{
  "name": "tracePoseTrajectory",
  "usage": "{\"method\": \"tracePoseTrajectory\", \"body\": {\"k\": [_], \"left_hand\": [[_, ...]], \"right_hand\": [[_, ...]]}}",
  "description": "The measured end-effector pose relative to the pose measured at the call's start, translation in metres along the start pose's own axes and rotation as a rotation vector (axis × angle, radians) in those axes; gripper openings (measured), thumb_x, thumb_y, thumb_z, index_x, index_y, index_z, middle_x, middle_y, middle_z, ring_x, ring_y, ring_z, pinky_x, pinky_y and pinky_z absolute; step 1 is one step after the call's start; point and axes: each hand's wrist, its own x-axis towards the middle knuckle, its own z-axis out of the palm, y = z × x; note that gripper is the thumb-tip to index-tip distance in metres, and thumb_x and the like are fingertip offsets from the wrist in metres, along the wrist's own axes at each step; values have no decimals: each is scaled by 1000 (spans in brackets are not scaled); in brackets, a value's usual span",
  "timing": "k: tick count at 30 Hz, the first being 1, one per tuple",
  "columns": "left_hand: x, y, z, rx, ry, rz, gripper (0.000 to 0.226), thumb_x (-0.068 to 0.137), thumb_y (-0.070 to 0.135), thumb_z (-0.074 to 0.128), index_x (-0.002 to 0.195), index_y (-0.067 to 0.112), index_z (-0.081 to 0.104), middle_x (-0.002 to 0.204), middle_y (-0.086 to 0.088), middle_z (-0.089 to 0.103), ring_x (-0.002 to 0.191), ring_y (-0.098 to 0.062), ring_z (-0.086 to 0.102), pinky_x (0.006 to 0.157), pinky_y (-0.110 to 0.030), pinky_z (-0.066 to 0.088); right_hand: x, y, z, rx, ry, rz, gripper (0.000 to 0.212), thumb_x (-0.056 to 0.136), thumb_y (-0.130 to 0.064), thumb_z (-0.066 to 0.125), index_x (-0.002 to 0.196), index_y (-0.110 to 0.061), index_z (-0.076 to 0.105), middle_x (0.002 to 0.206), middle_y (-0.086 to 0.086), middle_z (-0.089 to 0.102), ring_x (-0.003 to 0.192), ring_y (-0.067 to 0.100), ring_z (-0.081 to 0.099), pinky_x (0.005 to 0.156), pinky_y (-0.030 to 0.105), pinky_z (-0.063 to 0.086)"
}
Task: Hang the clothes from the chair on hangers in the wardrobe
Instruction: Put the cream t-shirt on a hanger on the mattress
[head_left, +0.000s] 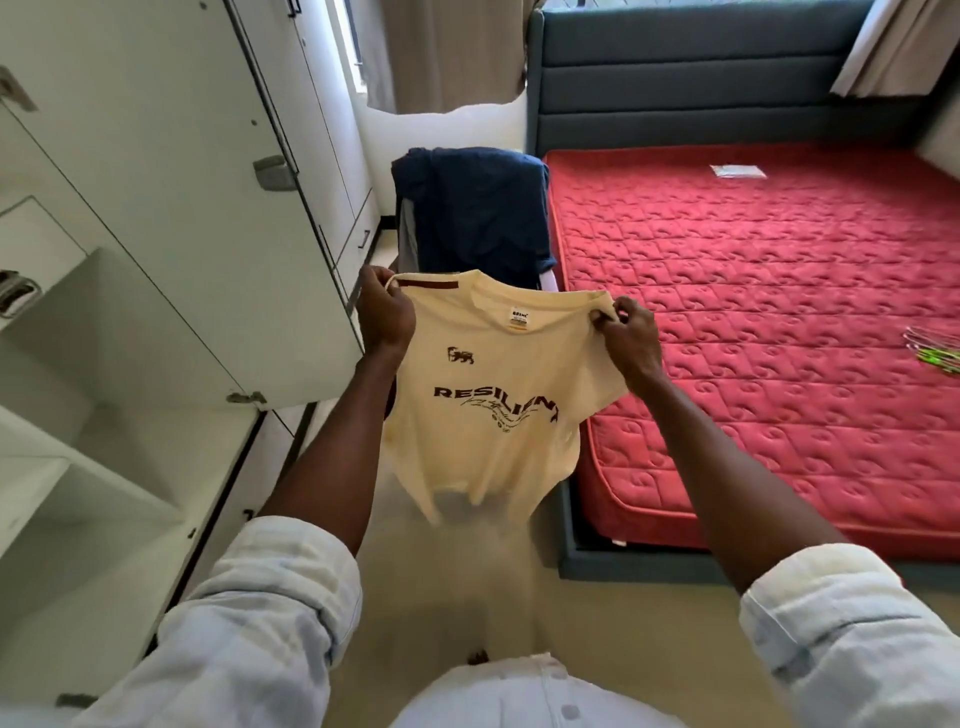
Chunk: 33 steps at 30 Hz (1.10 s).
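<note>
Cream garment: cream short-sleeved cotton T-shirt (483, 395) with dark maroon print reading "RESILIENT" and a small animal emblem — held up in the air by its shoulders, front toward the camera, hem hanging free above the pale floor (457, 582).
Left hand: left hand (385, 312) with fingers curled round the shirt's shoulder seam beside the maroon collar band.
Right hand: right hand (629, 338) pinching the other shoulder between thumb and curled fingertips, cloth bunched in the pinch.
Sleeves: pale blue rolled shirt sleeves (291, 587) at both forearms.
Chair: chair (408, 228) just behind the held shirt, its back covered by a draped navy blue garment (478, 213); only a grey edge of the frame shows.
Wardrobe: white laminate wardrobe (78, 467) at the left — door (171, 208) swung open, bare white shelves visible inside.
Bed: red quilted mattress (753, 322) on a grey-blue upholstered bed frame (691, 78), just right of the chair.
Hangers: thin wire hangers with green parts (935, 351) lying on the mattress at the right edge, well apart from the hands.
Other: small clear flat packet (737, 171) on the mattress near the headboard.
</note>
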Motion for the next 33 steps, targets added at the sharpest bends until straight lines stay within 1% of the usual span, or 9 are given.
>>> {"method": "tracePoseTrajectory", "body": {"k": [3, 6, 8, 11, 14, 16, 20, 27, 33], "left_hand": [[-46, 22, 12, -21, -233, 24, 19, 93, 4, 46, 109, 9, 56, 95, 1, 57, 90, -16, 55, 68, -11, 42], [-95, 42, 30, 17, -628, -19, 26, 87, 15, 64, 112, 15, 59, 100, 0, 59, 94, -19, 57, 77, -27, 47], [-131, 60, 44, 112, -803, -4, 31, 82, 17, 72, 112, 14, 63, 100, -1, 62, 91, -17, 58, 70, -27, 46], [-187, 94, 69, 280, -847, 24, 20, 79, 19, 75, 96, 10, 70, 87, -3, 63, 79, -15, 56, 60, -25, 39], [-224, 126, 91, 302, -951, -63, 17, 74, 17, 77, 86, 8, 69, 84, -7, 64, 80, -21, 60, 67, -33, 48], [-245, 150, 107, 368, -1030, -53, 16, 75, 18, 78, 88, 12, 71, 88, -6, 67, 84, -22, 63, 76, -36, 52], [-276, 194, 152, 343, -1029, 2, 20, 76, 17, 80, 92, 9, 71, 87, -5, 65, 79, -19, 60, 70, -31, 50], [-322, 215, 250, 245, -875, 121, 9, 87, 12, 67, 90, 4, 71, 87, -13, 66, 80, -24, 59, 71, -35, 45], [-376, 228, 344, 244, -745, 247, 18, 92, 17, 61, 100, 4, 71, 97, -20, 71, 89, -34, 66, 69, -37, 43]], "right_hand": [[-17, 18, -47, -39, 24, -39, 11, 91, -14, 56, 88, -19, 66, 73, -3, 59, 58, 4, 46, 51, 25, 32], [-32, 41, -112, -155, -3, -54, 12, 91, -20, 60, 89, -14, 71, 74, 3, 62, 67, 14, 52, 57, 28, 30], [-40, 59, -160, -233, -50, -20, 20, 89, -28, 66, 95, -10, 72, 82, 9, 66, 74, 15, 55, 58, 28, 35], [-53, 85, -235, -275, -180, 36, 23, 80, -26, 79, 98, -12, 72, 84, 3, 63, 78, 13, 53, 54, 16, 34], [-65, 108, -295, -466, -369, 126, 40, 73, -10, 83, 110, -8, 68, 99, 3, 66, 92, 18, 59, 68, 25, 42], [-70, 126, -329, -643, -359, 136, 40, 76, -2, 76, 114, -5, 68, 110, 12, 68, 100, 25, 64, 78, 31, 47], [-72, 153, -383, -767, -109, 83, 31, 82, 1, 54, 106, -8, 72, 106, 22, 69, 99, 36, 65, 75, 36, 48], [-48, 205, -455, -581, 110, 87, 27, 83, 1, 53, 99, -6, 73, 98, 21, 71, 94, 36, 67, 72, 36, 48], [-7, 257, -516, -611, 119, 138, 25, 82, 1, 48, 93, -1, 70, 97, 25, 68, 92, 40, 64, 74, 41, 48]]}}
